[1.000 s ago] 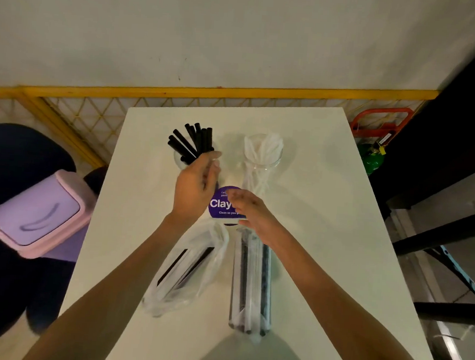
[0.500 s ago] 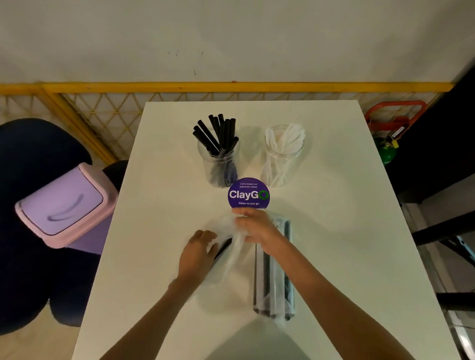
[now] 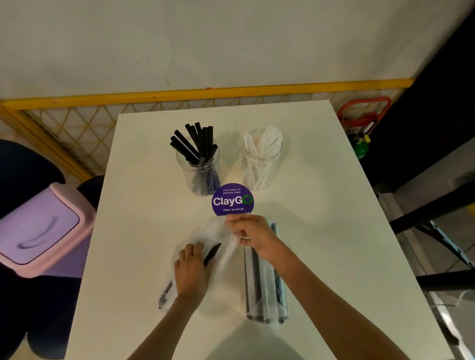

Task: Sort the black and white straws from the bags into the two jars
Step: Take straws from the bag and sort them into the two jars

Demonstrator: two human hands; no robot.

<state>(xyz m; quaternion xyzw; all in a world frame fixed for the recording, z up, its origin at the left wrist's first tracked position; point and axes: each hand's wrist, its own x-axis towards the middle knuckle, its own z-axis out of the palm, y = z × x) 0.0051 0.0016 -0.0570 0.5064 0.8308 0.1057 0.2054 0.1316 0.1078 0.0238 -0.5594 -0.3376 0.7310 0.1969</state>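
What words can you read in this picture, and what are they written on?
"Let's keep our pantries clean": small top line on the purple round sticker on the white table.
"ClayGO": big middle line, same sticker.
"Clean as you go": small bottom line, same sticker.
There is nothing to read on the jars, the bags or the pink bin.
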